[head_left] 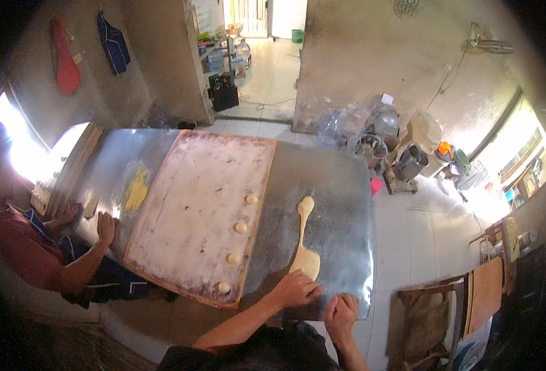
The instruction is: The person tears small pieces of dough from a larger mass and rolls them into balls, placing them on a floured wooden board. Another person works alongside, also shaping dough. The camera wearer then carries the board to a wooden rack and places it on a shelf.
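Observation:
A long piece of pale dough (307, 263) lies on the metal tabletop, with a wide near part, a thin stretched neck and a small rounded far end. My left hand (298, 289) has its fingers curled at the near edge of this dough and seems to grip it; the fingertips are partly hidden. To its right, at the table's front edge, my right hand (342, 311) is closed like a fist, apart from the dough. Whatever it may hold cannot be seen. Several small dough balls (241, 228) sit in a row along the right side of a floured board (192, 185).
On the left, another person (44, 247) works at the same metal table (341, 179), near a yellow patch of dough or filling (137, 190). Buckets and a large clear bottle (331, 128) stand beyond the far right corner. A wooden rack (424, 321) is at the near right.

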A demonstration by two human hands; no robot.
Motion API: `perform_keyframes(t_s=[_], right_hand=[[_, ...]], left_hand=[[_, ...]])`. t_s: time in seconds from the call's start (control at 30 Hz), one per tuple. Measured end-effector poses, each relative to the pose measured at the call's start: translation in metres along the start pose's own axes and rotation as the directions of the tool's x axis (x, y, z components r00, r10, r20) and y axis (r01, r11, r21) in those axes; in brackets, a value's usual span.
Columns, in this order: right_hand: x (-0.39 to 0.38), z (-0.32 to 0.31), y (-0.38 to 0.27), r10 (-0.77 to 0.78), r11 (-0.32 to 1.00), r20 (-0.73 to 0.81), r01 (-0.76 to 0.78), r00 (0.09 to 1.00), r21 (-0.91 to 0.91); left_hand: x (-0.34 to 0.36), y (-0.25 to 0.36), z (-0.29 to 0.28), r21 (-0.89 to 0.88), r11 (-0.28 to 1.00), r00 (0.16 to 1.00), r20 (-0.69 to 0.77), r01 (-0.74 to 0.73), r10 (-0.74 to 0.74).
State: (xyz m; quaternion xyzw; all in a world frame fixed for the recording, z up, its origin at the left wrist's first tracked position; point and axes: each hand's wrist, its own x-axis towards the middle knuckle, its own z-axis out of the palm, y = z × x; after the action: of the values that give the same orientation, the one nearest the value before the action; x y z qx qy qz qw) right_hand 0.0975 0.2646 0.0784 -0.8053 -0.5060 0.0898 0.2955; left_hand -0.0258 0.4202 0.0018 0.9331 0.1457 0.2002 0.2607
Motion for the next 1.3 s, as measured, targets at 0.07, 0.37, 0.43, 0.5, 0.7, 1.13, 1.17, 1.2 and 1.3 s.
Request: perform_keyframes(t_s=[0.07,0.37,0.43,0.5,0.7,1.13,1.17,1.2,1.3], right_hand=[[0.008,0.054,0.052,-0.118,0.858,-0.012,0.095,0.993,-0.504],[0.015,0.066,0.081,-0.355,0.932,0.168,0.362,0.920,-0.010],[-0.002,0.024,0.102,-0.340,0.933,0.158,0.353,0.927,-0.066],[0.008,0.007,0.128,-0.194,0.962,0.138,0.216,0.971,-0.166],[0.068,-0.001,0.051,0.125,0.869,-0.115,-0.053,0.985,0.492],[0.033,-0.005,0.060,-0.082,0.884,0.096,0.117,0.992,-0.454],[0.046,0.010,0.059,-0.138,0.811,-0.029,0.096,0.990,-0.577],[0.059,0.031,0.058,-0.149,0.868,-0.006,0.128,0.989,-0.480],[0.058,0.081,0.065,-0.287,0.925,0.238,0.334,0.928,-0.184]], left_hand=[[-0.007,-0.001,-0.002,-0.015,0.999,0.999,-0.035,-0.039,0.039],[0.009,0.063,-0.030,-0.102,0.954,0.951,-0.103,0.282,-0.292],[0.020,0.068,-0.017,-0.129,0.953,0.940,-0.175,0.274,-0.294],[0.030,0.083,-0.008,-0.119,0.902,0.909,0.021,0.415,-0.415],[0.064,0.106,-0.008,-0.411,0.801,0.899,0.143,0.435,-0.415],[0.034,0.047,-0.053,0.149,0.700,0.706,0.014,0.698,-0.708],[0.026,0.041,-0.049,0.194,0.700,0.716,-0.019,0.687,-0.698],[0.018,0.033,-0.036,0.235,0.703,0.730,-0.049,0.671,-0.681],[0.011,0.035,-0.010,0.211,0.661,0.694,-0.184,0.720,-0.696]])
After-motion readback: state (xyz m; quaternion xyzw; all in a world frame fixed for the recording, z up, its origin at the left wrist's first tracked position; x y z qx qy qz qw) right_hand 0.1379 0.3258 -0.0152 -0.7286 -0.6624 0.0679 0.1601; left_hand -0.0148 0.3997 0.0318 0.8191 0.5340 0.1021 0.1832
